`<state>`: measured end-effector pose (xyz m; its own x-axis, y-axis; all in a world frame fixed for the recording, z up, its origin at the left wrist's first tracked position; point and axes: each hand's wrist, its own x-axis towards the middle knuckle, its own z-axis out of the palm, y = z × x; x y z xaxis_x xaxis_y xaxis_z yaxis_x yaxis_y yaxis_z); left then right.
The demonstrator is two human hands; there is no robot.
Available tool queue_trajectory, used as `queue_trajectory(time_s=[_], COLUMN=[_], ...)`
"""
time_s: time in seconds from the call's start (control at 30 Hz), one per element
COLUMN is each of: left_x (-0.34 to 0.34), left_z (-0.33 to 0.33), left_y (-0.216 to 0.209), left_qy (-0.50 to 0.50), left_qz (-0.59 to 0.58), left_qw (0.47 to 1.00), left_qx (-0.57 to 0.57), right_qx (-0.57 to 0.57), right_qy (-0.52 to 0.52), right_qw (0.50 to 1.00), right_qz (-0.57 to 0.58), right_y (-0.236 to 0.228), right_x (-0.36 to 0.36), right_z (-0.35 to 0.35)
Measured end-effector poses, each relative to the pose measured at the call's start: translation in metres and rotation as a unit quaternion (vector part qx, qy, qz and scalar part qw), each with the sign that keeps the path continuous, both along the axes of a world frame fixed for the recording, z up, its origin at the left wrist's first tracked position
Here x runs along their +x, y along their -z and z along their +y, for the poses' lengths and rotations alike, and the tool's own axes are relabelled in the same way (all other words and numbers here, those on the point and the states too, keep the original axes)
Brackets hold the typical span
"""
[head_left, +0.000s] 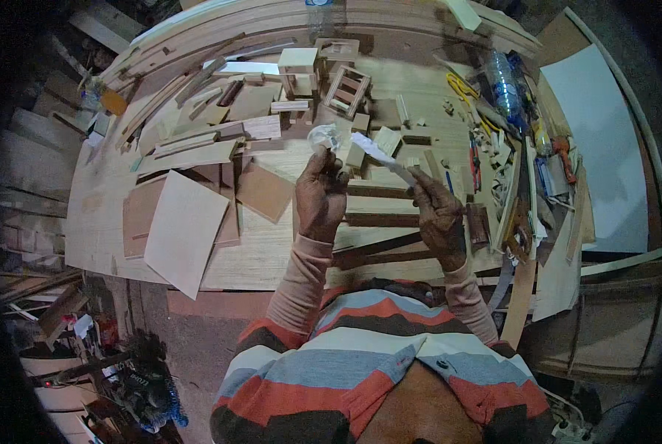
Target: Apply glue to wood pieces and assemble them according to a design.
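Observation:
Above the workbench, my left hand (322, 194) is closed, pinching a small whitish, see-through piece (325, 136) that resembles crumpled plastic. My right hand (439, 211) grips the lower end of a long white paper-like strip (379, 154), whose far end points up and left toward that piece. A small gap shows between the two. Just beyond my hands stand a small wooden stool-like frame (299, 63) and a slatted wooden frame (348, 90) lying tilted. Small wood blocks (387, 139) sit behind the strip, and dark-edged wooden bars (379, 190) lie between my wrists.
The wooden workbench (101, 214) carries a pale board (186, 231), a brown square panel (265, 191) and stacked offcuts on the left. At right are a plastic bottle (504, 89), yellow cord (460, 85), red-handled pliers (474, 166) and a handsaw (522, 237).

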<state>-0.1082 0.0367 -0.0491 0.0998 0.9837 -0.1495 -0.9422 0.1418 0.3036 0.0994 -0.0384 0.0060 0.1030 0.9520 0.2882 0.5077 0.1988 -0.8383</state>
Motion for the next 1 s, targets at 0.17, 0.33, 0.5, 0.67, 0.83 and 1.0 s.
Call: queue_trajectory(time_s=[0.17,0.33,0.5,0.67,0.83,1.0], left_x=[-0.018,-0.041,-0.053,-0.054,-0.058,-0.059], left_z=[-0.004,-0.009,-0.018,-0.028,-0.034,-0.036], left_y=[0.013,0.025,0.035,0.037,0.038,0.041], left_qy=[-0.085,-0.130,-0.120,-0.148,-0.149,-0.150], left_qz=[0.091,0.186,0.245,0.242,0.240,0.239], left_qw=[0.991,0.967,0.956,0.948,0.945,0.946], left_qx=[-0.045,-0.115,-0.108,-0.145,-0.165,-0.163], right_qx=[0.054,0.186,0.224,0.299,0.219,0.266], right_qy=[-0.015,-0.076,-0.124,-0.190,-0.228,-0.230], right_qw=[0.990,0.932,0.861,0.807,0.780,0.748], right_qz=[-0.126,-0.301,-0.440,-0.473,-0.539,-0.562], right_y=[-0.016,-0.040,-0.064,-0.065,-0.053,-0.043], right_x=[0.002,-0.003,-0.030,-0.060,-0.083,-0.094], right_z=[0.036,0.090,0.139,0.176,0.190,0.189])
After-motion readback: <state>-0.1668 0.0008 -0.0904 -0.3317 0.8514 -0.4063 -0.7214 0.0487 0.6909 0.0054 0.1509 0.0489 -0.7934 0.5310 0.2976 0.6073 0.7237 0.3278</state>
